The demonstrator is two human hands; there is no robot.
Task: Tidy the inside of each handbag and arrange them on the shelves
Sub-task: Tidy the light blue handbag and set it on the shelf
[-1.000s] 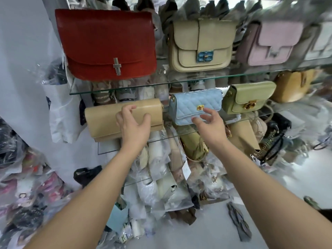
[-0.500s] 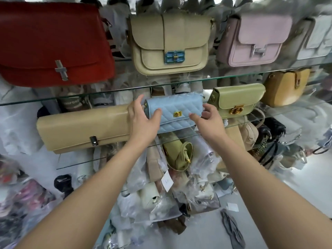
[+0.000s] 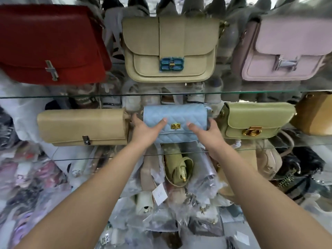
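A person's two bare arms reach forward to a small pale blue quilted handbag with a gold clasp, which stands upright in the middle of the lower glass shelf. The left hand grips the bag's left end, thumb across the front and fingers curled behind. The right hand grips the right end in the same way. Just to the left of the blue bag stands a long tan clutch. To the right is an olive green bag, and beyond it, at the right edge, a brown bag is partly in view. On the upper glass shelf, further away, stand a red bag, a beige bag with a blue clasp, and a pink bag, from left to right. Below the shelves lies a heap of plastic-wrapped bags.
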